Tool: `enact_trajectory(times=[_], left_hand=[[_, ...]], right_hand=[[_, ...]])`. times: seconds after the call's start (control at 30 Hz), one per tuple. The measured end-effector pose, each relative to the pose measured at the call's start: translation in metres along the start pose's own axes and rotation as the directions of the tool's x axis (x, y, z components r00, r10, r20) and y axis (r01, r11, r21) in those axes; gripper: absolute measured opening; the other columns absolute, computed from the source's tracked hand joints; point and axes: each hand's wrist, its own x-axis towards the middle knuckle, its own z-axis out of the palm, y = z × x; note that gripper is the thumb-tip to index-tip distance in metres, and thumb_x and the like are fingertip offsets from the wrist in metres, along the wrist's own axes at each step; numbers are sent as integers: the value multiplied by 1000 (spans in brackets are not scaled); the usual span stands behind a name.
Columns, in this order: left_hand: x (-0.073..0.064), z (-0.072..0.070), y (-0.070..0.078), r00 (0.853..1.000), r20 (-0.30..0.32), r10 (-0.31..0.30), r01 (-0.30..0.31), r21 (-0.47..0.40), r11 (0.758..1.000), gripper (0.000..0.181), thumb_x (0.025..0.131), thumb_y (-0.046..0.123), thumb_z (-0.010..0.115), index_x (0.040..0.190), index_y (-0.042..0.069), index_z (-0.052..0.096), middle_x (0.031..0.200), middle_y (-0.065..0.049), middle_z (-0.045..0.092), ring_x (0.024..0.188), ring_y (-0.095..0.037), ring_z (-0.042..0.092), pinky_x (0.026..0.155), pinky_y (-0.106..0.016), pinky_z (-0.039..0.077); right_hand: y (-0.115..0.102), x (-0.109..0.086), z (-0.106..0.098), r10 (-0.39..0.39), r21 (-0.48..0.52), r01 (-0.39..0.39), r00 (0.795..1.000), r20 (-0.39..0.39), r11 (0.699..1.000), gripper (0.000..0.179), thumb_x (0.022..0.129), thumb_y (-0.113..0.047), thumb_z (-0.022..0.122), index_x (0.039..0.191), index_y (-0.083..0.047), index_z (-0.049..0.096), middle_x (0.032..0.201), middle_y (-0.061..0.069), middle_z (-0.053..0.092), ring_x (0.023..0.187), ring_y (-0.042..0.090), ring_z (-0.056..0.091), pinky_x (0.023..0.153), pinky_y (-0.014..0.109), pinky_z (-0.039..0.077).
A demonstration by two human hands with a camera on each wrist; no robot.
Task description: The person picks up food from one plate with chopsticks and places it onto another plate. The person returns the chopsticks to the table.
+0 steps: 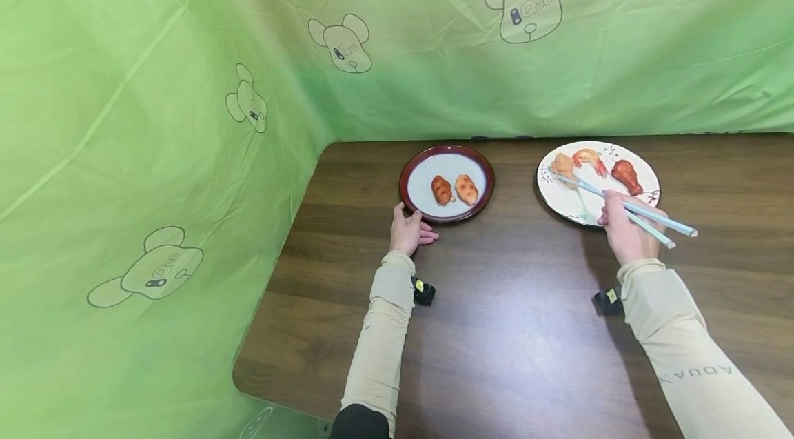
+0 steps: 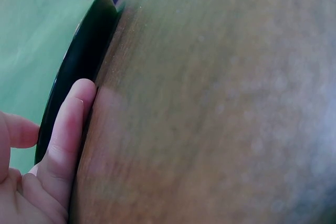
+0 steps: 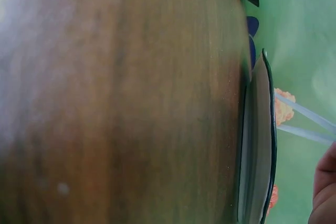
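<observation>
My right hand holds a pair of pale blue chopsticks over a white patterned plate. Their tips are at a breaded fried piece, one on either side of it in the right wrist view. A shrimp and a red-brown drumstick lie on the same plate. My left hand is at the near left edge of a dark-red-rimmed plate, thumb on the rim and fingers against its underside. On that plate lie two browned pieces, one darker, one lighter.
Both plates stand near the back edge of a brown wooden table, with a gap between them. A green curtain with bear drawings hangs behind and to the left. Small black cameras sit at both wrists.
</observation>
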Motion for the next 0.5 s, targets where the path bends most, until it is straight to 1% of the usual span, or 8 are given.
enact_trajectory(times=[0.07,0.13,0.2,0.3,0.37,0.5], left_hand=[[0,0,0,1000,3,3,-3,-1,1000,57,101,11,39,150,4,11,63,-3,57,50,-14,65,51,-27,60],[-1,0,0,1000,5,7,-7,-1,1000,56,101,10,39,150,4,12,64,-4,57,54,-20,68,53,-29,61],[-1,0,1,1000,6,6,-6,-3,1000,57,101,10,39,150,3,11,64,-4,57,53,-19,68,52,-28,61],[-1,0,1,1000,8,2,-2,-7,1000,57,101,10,39,151,3,10,63,-3,56,50,-16,67,52,-27,60],[0,1,1,1000,6,-2,2,-9,1000,58,101,11,39,151,3,9,62,-2,57,46,-9,63,50,-26,59],[1,1,0,1000,7,-1,1,-7,1000,57,102,11,39,150,3,10,63,-2,57,47,-9,63,50,-26,60]], right_hand=[[0,0,0,2,-11,-2,1000,3,1000,23,90,-33,64,68,-30,70,46,-23,54,44,-8,51,43,11,36],[1,1,0,8,-23,-8,1000,10,1000,25,90,-33,64,65,-34,68,46,-23,53,44,-8,51,44,10,36],[1,1,0,8,-41,-7,1000,12,999,27,90,-34,63,64,-36,66,46,-24,53,45,-9,50,44,10,36],[-1,2,0,14,-52,-13,1000,18,999,27,90,-35,62,64,-34,67,46,-24,53,44,-9,50,43,10,36],[-2,2,0,16,-62,-14,999,28,998,27,90,-35,62,64,-35,67,46,-25,53,45,-9,50,43,9,37],[-3,5,-1,23,-86,-18,998,52,996,30,91,-35,60,62,-39,63,46,-26,53,45,-10,51,44,9,37]])
